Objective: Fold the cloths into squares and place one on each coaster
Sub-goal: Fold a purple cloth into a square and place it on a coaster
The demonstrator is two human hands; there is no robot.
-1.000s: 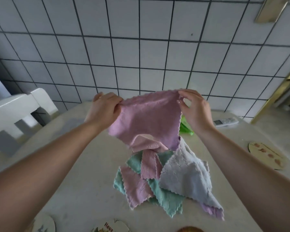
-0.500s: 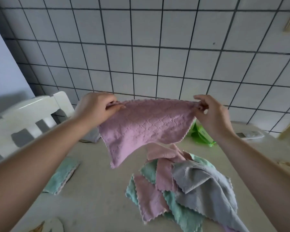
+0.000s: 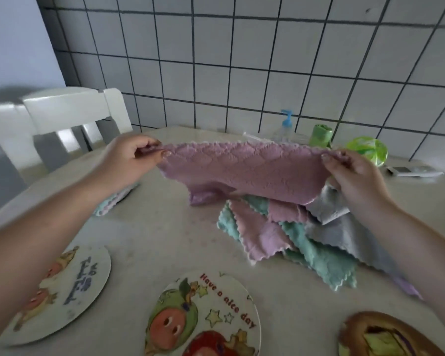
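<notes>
I hold a pink cloth (image 3: 242, 170) stretched out above the table. My left hand (image 3: 129, 160) pinches its left top corner and my right hand (image 3: 355, 176) pinches its right top corner. Its lower edge touches the table at the left. Below it lies a heap of pink, green and grey cloths (image 3: 306, 242). A round coaster (image 3: 206, 317) with "Have a nice day" lies near the front edge, another coaster (image 3: 70, 291) at the front left, a brown one (image 3: 385, 335) at the front right. A folded cloth (image 3: 113, 199) lies under my left forearm.
A white chair (image 3: 70, 119) stands at the table's left side. By the tiled wall stand a pump bottle (image 3: 285, 124), a green roll (image 3: 320, 134), a green round pack (image 3: 368, 150) and a remote control (image 3: 411, 170).
My hands have moved apart and lowered, pulling the pink cloth taut and bringing it down toward the table. The view has tilted down, showing the coasters.
</notes>
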